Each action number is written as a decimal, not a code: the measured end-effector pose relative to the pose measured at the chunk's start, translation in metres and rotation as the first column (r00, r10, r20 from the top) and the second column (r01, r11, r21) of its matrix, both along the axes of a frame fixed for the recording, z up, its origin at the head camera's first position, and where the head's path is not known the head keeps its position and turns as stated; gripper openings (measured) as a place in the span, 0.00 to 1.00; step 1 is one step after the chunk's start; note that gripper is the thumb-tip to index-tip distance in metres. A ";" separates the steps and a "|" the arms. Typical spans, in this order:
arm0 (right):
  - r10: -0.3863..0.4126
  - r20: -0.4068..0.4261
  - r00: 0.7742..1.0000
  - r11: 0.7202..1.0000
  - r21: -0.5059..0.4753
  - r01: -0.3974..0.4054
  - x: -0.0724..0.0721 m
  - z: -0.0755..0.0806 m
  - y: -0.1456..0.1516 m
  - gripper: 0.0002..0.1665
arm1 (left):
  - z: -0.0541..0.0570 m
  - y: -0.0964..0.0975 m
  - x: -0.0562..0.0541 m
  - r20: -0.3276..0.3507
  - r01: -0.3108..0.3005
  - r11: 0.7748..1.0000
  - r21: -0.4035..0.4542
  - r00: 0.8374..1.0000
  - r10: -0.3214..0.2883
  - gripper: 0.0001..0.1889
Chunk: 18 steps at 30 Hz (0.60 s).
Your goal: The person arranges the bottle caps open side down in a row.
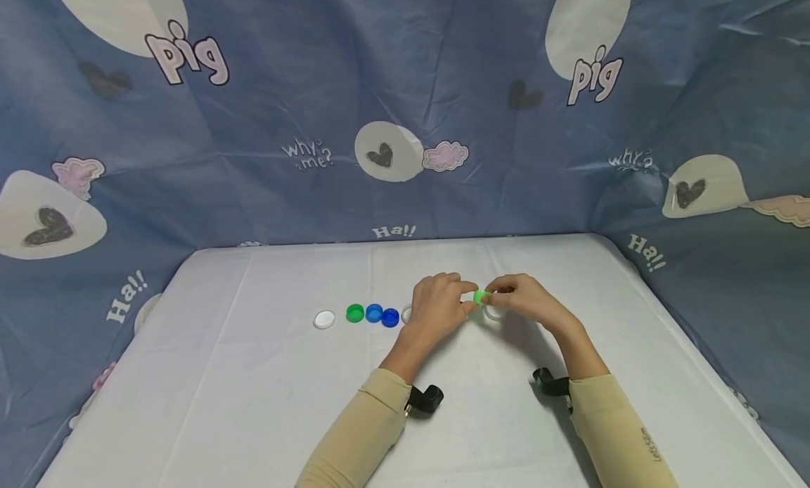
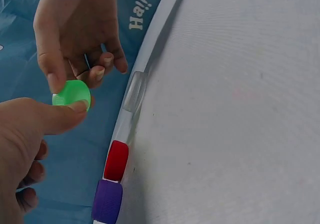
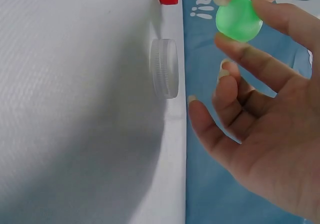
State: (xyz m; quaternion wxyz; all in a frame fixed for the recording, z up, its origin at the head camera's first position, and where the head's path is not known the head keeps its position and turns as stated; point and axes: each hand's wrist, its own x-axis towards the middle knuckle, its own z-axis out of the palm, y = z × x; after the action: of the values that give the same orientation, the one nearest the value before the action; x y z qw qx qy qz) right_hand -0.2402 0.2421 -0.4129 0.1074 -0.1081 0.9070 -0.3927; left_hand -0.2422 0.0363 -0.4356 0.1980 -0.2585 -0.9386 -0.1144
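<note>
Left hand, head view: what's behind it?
A pale cap peeks past the left hand, mostly covered. The red cap and purple cap, seen from the left wrist, are probably hidden there too.

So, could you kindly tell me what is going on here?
A person's left hand and right hand both pinch a light green cap above the white-covered table. To the left of the left hand, a white cap, a green cap, a light blue cap and a dark blue cap form a rough row. A clear cap, a red cap and a purple cap are also on the table.
</note>
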 end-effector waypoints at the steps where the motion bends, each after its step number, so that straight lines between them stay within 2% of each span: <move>1: -0.001 0.009 1.000 1.000 -0.003 0.002 0.000 0.000 0.000 0.19 | 0.000 0.000 0.000 -0.012 -0.003 1.000 -0.002 1.000 0.003 0.17; 8: 0.018 0.031 0.999 1.000 -0.013 -0.017 -0.001 0.000 0.001 0.22 | 0.000 -0.001 0.001 -0.054 -0.021 1.000 -0.022 0.998 0.020 0.15; 12: 0.008 0.006 1.000 1.000 -0.003 -0.008 -0.001 0.000 0.000 0.23 | 0.000 -0.002 -0.001 -0.026 -0.030 0.999 -0.018 0.999 0.029 0.15; 15: -0.005 -0.083 0.997 1.000 0.001 0.005 -0.001 -0.001 -0.003 0.20 | -0.001 -0.003 -0.002 0.032 -0.049 0.999 0.015 0.998 0.049 0.15; 18: -0.004 -0.198 0.980 1.000 0.013 0.007 -0.001 -0.001 -0.006 0.15 | -0.003 -0.004 -0.003 0.083 -0.071 0.996 0.051 0.994 0.066 0.15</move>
State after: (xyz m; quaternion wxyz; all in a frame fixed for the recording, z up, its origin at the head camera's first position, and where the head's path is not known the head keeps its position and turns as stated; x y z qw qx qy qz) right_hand -0.2412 0.2365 -0.4138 0.0162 -0.1433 0.9162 -0.3740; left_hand -0.2454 0.0326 -0.4387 0.1702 -0.2158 -0.9507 -0.1434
